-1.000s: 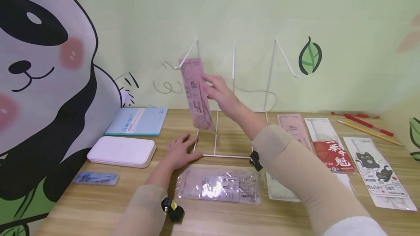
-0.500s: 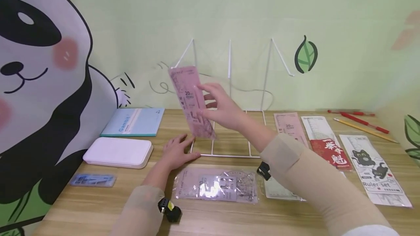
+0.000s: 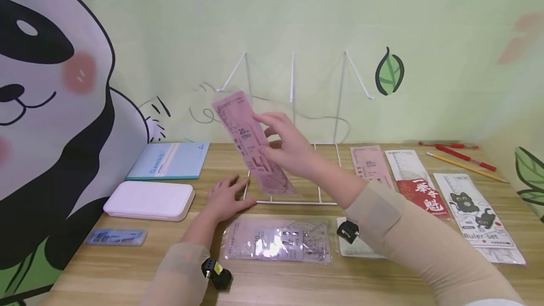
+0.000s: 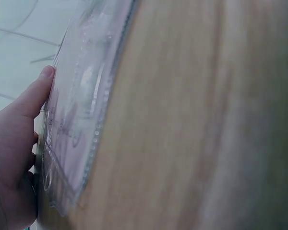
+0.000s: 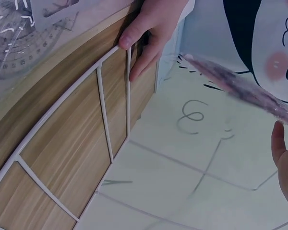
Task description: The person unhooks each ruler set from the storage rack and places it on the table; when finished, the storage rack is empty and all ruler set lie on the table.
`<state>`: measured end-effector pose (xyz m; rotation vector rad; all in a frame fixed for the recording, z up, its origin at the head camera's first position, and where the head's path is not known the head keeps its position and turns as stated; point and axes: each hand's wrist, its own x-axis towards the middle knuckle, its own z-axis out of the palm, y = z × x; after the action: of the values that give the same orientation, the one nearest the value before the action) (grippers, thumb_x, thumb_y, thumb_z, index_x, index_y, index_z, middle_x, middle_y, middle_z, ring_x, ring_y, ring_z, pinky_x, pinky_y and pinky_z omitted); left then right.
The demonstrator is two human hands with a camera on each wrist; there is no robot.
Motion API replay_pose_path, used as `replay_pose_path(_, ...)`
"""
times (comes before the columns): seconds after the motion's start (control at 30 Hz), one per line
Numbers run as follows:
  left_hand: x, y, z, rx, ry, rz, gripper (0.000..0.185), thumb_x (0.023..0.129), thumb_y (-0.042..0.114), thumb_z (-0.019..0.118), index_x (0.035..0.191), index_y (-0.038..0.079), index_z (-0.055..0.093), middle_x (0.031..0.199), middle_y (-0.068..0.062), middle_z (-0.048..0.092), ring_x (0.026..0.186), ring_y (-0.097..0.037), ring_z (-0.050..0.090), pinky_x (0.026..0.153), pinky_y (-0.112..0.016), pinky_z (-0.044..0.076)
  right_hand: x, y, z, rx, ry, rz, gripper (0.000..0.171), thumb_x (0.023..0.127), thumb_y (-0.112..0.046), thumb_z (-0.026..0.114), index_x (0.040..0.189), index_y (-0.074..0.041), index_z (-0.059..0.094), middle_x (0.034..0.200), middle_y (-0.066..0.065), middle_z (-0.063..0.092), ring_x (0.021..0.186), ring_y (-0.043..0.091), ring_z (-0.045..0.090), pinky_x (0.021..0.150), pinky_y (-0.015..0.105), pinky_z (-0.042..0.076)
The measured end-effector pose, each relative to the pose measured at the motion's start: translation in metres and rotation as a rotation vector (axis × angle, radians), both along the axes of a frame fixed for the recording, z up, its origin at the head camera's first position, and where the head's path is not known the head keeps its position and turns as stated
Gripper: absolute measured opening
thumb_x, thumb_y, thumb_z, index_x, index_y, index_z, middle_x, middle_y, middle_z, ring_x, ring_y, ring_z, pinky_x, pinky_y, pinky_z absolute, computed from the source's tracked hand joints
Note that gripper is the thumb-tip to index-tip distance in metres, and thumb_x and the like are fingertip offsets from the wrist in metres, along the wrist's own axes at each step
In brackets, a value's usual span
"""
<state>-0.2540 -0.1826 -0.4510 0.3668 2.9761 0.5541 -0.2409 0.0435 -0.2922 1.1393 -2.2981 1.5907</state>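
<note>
My right hand (image 3: 289,143) pinches the right edge of a pink ruler set in a clear sleeve (image 3: 243,133). The ruler set tilts in the air, its top just below the tip of the left hook on a white wire rack (image 3: 297,202). In the right wrist view the ruler set (image 5: 245,88) shows edge-on above the fingertips. My left hand (image 3: 227,198) rests at the rack base's front left corner, fingers spread; in the right wrist view that hand (image 5: 156,28) touches the wire. Another pink ruler set (image 3: 276,240) lies flat before the rack.
To the right lie a pink ruler set (image 3: 370,164), a red-and-white one (image 3: 422,197), a cat-print one (image 3: 476,216), red pens (image 3: 467,157) and a pencil (image 3: 463,166). Left are a blue notebook (image 3: 170,160), a white case (image 3: 148,199) and a small blue pack (image 3: 116,236).
My right hand has lowered the pink ruler set and drawn it slightly left, away from the left hook, tilting it further. The left hand stays on the rack's corner. The head view has shifted slightly.
</note>
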Motion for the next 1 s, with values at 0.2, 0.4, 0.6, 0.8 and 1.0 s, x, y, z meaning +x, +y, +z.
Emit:
replay_pose_path(0.2, 0.0014, 0.0004, -0.0005, 0.020, -0.008, 0.003, 0.078, 0.081, 0.066, 0.055, 0.145, 0.027, 0.037, 0.152, -0.014, 0.023, 0.135, -0.044, 0.020, 0.105, -0.062, 0.012, 0.0010, -0.0032, -0.0006, -0.016, -0.021, -0.011, 0.065, 0.084, 0.012, 0.056, 0.143, -0.009, 0.038, 0.137, 0.007, 0.036, 0.099, 0.019, 0.054, 0.079, 0.026, 0.051)
replay_pose_path(0.4, 0.0003, 0.0000, -0.0028, 0.032, -0.007, 0.000, 0.074, 0.081, 0.063, 0.058, 0.143, 0.028, 0.040, 0.152, -0.014, 0.024, 0.135, -0.045, 0.019, 0.103, -0.063, 0.012, 0.0003, -0.0021, -0.0039, -0.032, -0.136, 0.004, 0.067, 0.085, 0.005, 0.059, 0.144, -0.015, 0.035, 0.131, 0.010, 0.049, 0.099, 0.020, 0.059, 0.081, 0.029, 0.051)
replay_pose_path(0.6, 0.0007, 0.0008, 0.0005, 0.039, 0.006, -0.001, 0.074, 0.081, 0.061, 0.059, 0.143, 0.024, 0.041, 0.151, -0.017, 0.025, 0.134, -0.046, 0.020, 0.103, -0.064, 0.012, 0.0003, 0.0005, -0.0058, -0.045, -0.207, 0.031, 0.067, 0.089, 0.004, 0.054, 0.147, -0.021, 0.029, 0.115, 0.011, 0.060, 0.096, 0.021, 0.062, 0.079, 0.032, 0.051)
replay_pose_path(0.8, 0.0009, 0.0007, 0.0004, 0.033, 0.007, -0.003, 0.077, 0.081, 0.064, 0.056, 0.144, 0.026, 0.039, 0.151, -0.016, 0.024, 0.134, -0.046, 0.019, 0.104, -0.063, 0.012, 0.0034, 0.0004, -0.0036, -0.095, -0.286, 0.019, 0.064, 0.092, 0.003, 0.047, 0.147, -0.023, 0.028, 0.115, 0.011, 0.054, 0.092, 0.025, 0.061, 0.070, 0.037, 0.054)
replay_pose_path(1.0, 0.0010, 0.0007, -0.0005, 0.021, 0.018, -0.020, 0.079, 0.081, 0.067, 0.054, 0.146, 0.025, 0.036, 0.151, -0.017, 0.024, 0.133, -0.046, 0.021, 0.103, -0.063, 0.013, 0.0069, 0.0015, 0.0036, -0.091, -0.310, -0.075, 0.062, 0.091, -0.002, 0.044, 0.146, -0.028, 0.032, 0.114, 0.008, 0.053, 0.085, 0.026, 0.062, 0.058, 0.038, 0.054)
